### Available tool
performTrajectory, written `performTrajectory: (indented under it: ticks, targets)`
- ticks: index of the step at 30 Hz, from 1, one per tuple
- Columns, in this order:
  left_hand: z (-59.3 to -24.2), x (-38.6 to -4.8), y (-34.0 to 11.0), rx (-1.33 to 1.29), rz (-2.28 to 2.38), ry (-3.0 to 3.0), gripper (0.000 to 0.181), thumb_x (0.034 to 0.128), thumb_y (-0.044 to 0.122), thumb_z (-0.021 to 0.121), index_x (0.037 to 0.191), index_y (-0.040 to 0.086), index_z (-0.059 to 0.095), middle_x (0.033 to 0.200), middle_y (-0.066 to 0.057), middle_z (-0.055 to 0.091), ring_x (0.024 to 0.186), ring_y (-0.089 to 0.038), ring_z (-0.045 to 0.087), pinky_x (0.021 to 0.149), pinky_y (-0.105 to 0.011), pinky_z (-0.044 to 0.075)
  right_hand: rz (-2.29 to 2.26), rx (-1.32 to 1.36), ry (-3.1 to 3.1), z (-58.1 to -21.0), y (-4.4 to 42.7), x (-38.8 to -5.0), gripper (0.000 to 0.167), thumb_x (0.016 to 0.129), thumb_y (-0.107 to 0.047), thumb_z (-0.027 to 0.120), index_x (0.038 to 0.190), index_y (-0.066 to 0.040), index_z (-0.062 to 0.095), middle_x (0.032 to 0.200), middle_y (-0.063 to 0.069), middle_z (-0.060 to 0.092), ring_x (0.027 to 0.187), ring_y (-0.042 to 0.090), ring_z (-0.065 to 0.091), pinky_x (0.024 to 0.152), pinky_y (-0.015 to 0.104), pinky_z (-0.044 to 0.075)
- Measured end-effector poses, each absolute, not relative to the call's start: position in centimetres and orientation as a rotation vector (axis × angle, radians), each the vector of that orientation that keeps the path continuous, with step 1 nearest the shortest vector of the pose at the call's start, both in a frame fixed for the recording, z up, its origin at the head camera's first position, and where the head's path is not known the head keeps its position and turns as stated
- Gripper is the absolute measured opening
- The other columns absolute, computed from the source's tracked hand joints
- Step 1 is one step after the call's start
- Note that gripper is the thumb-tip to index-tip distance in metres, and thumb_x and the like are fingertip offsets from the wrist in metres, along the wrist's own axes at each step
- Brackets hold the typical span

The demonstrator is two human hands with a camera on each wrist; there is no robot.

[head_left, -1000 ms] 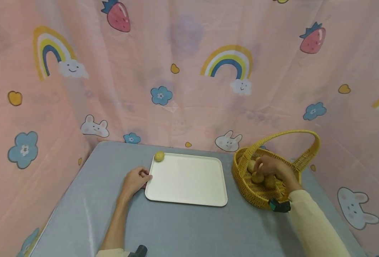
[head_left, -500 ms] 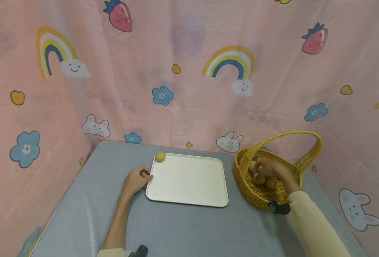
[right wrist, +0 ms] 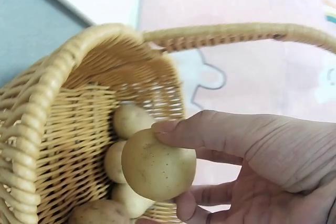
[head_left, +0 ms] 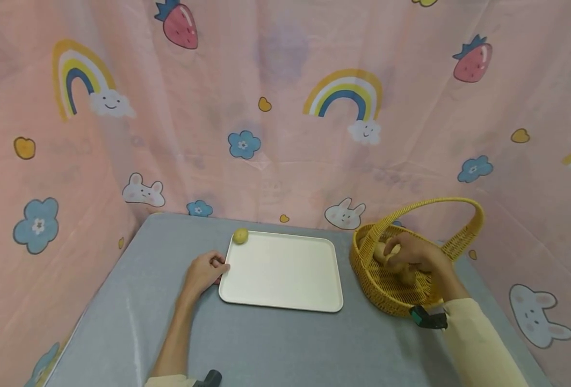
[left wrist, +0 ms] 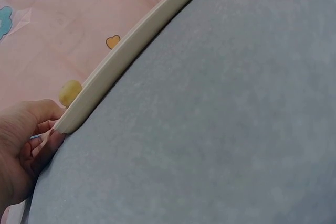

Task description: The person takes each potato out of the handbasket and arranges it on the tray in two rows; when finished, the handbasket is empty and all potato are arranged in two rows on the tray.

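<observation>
My right hand (head_left: 413, 251) pinches a round potato (right wrist: 158, 164) between thumb and fingers, inside the wicker basket (head_left: 379, 298). Beneath it, in the right wrist view, several more potatoes (right wrist: 100, 213) lie on the woven bottom. My left hand (head_left: 204, 274) grips the left edge of a white rectangular tray (head_left: 281, 271), thumb at the rim; the left wrist view shows the fingers against the tray's side. One potato (head_left: 240, 235) sits in the tray's far left corner.
The basket's tall arched handle (head_left: 427, 201) rises over my right hand. A grey cloth covers the table (head_left: 285, 344). Behind it hangs a pink printed curtain (head_left: 275, 177), also along both sides.
The right hand has taken hold of a potato among those in the basket and lifted slightly, its wrist shifting right. The left hand and tray stay in place.
</observation>
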State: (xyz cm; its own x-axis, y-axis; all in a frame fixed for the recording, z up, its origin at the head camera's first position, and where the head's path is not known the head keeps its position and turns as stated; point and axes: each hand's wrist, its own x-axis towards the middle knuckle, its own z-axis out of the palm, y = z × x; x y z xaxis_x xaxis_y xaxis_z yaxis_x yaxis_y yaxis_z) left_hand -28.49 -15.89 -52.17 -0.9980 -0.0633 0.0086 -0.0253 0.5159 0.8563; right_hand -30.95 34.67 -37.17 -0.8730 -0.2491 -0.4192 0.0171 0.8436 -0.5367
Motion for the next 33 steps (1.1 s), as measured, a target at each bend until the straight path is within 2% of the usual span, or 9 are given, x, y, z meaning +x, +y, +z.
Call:
performTrajectory:
  ticks: [3,7,10,14,17,20,23,28,33]
  targets:
    - [-52.1,-28.5,-15.8,0.087,-1.512,-2.713,0.018,0.0915,0.015,0.074,0.103,0.001,0.07,0.078,-0.007,0.066,0.06,-0.011,0.061,0.056,-0.024,0.056,-0.728,-0.211,2.557,-36.6,34.5,-30.2,0.042,0.088,-0.012,0.074,0.125,0.007,0.065,0.092,0.011,0.063,0.052,0.009,0.034,0.053,0.029,0.037]
    - [-52.1,-28.5,-15.7,0.093,-1.515,-2.715,0.018,0.0915,0.014,0.074,0.103,0.001,0.07,0.078,-0.006,0.065,0.06,-0.011,0.06,0.056,-0.024,0.056,-0.722,-0.244,2.593,-35.8,34.3,-29.2,0.047,0.079,-0.008,0.07,0.124,0.008,0.066,0.063,-0.001,0.049,0.052,0.01,0.032,0.054,0.029,0.038]
    - [-52.1,-28.5,-15.8,0.086,-1.515,-2.71,0.017,0.0918,0.014,0.074,0.102,0.001,0.07,0.078,-0.007,0.066,0.06,-0.011,0.061,0.056,-0.024,0.056,-0.722,-0.222,2.634,-35.2,34.2,-28.4,0.055,0.079,-0.011,0.068,0.13,0.009,0.064,0.074,0.003,0.054,0.058,0.013,0.038,0.057,0.031,0.04]
    - [-52.1,-28.6,-15.9,0.083,-1.512,-2.71,0.017,0.0922,0.014,0.073,0.103,0.001,0.069,0.078,-0.007,0.066,0.06,-0.011,0.061,0.057,-0.024,0.055,-0.756,-0.191,2.674,-34.3,34.0,-27.4,0.055,0.083,-0.017,0.065,0.133,0.006,0.063,0.085,0.005,0.049,0.062,0.012,0.039,0.058,0.031,0.037]
    - [-52.1,-28.6,-15.9,0.081,-1.508,-2.711,0.017,0.092,0.015,0.073,0.102,0.002,0.07,0.078,-0.006,0.065,0.06,-0.011,0.06,0.057,-0.024,0.055,-0.776,-0.229,2.683,-33.7,33.7,-26.8,0.05,0.088,-0.019,0.064,0.131,0.005,0.064,0.082,0.004,0.048,0.064,0.012,0.039,0.058,0.03,0.036]
    - [-52.1,-28.5,-15.9,0.083,-1.507,-2.711,0.017,0.0918,0.015,0.073,0.102,0.002,0.07,0.078,-0.006,0.065,0.061,-0.011,0.06,0.057,-0.024,0.054,-0.751,-0.331,2.696,-33.2,33.4,-26.3,0.045,0.097,-0.022,0.064,0.132,0.006,0.064,0.101,0.015,0.062,0.074,0.015,0.052,0.064,0.031,0.046]
    - [-52.1,-28.5,-16.0,0.088,-1.508,-2.712,0.017,0.0918,0.015,0.073,0.102,0.002,0.07,0.078,-0.006,0.065,0.061,-0.011,0.06,0.057,-0.024,0.055,-0.73,-0.438,2.71,-32.8,32.7,-25.9,0.042,0.104,-0.027,0.062,0.132,0.004,0.065,0.116,0.02,0.064,0.081,0.017,0.057,0.069,0.032,0.049]
    - [-52.1,-28.5,-15.9,0.093,-1.507,-2.715,0.017,0.0921,0.015,0.074,0.102,0.002,0.07,0.078,-0.006,0.065,0.061,-0.011,0.061,0.057,-0.024,0.055,-0.823,-0.489,2.646,-32.3,31.3,-25.3,0.038,0.106,-0.03,0.061,0.13,-0.002,0.067,0.096,0.008,0.061,0.063,0.011,0.047,0.06,0.029,0.044]
    - [-52.1,-28.6,-15.9,0.104,-1.511,-2.718,0.017,0.0921,0.015,0.074,0.102,0.002,0.07,0.078,-0.006,0.065,0.061,-0.011,0.06,0.058,-0.024,0.056,-0.978,-0.554,2.494,-32.0,29.8,-25.0,0.037,0.108,-0.027,0.056,0.129,0.003,0.064,0.069,-0.003,0.048,0.046,0.006,0.034,0.046,0.026,0.041]
